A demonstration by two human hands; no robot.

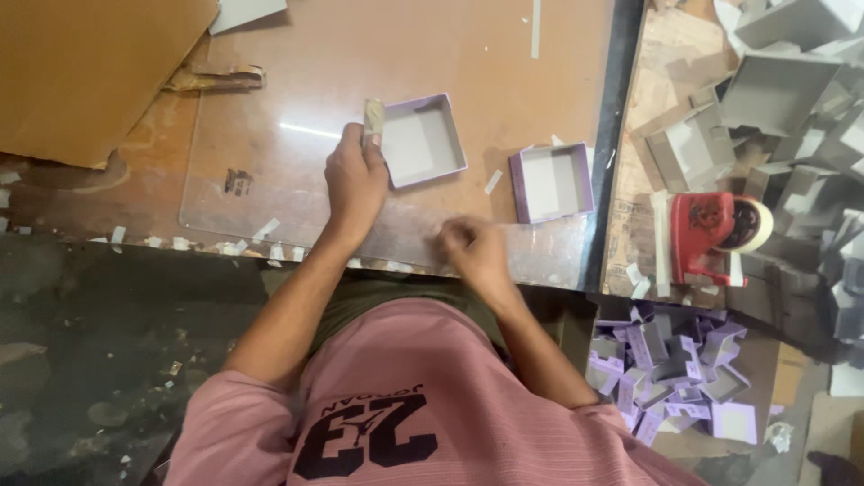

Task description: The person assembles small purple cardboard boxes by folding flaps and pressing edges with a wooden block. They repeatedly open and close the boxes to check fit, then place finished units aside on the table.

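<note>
My left hand [355,180] rests on the clear sheet [270,180] over the brown table, fingers closed on the left wall of a small open lilac box [421,141] with a grey inside. A taped fingertip shows at the box's corner. My right hand [475,252] is near the table's front edge, blurred, its fingers curled; whether it holds anything I cannot tell. A second lilac box [552,182] lies open to the right, apart from both hands.
A red tape dispenser [711,234] stands at the right on a wooden board. Several grey box shells [783,90] are piled at the far right. Lilac boxes fill a bin [670,378] at the lower right. Brown cardboard [81,72] covers the top left.
</note>
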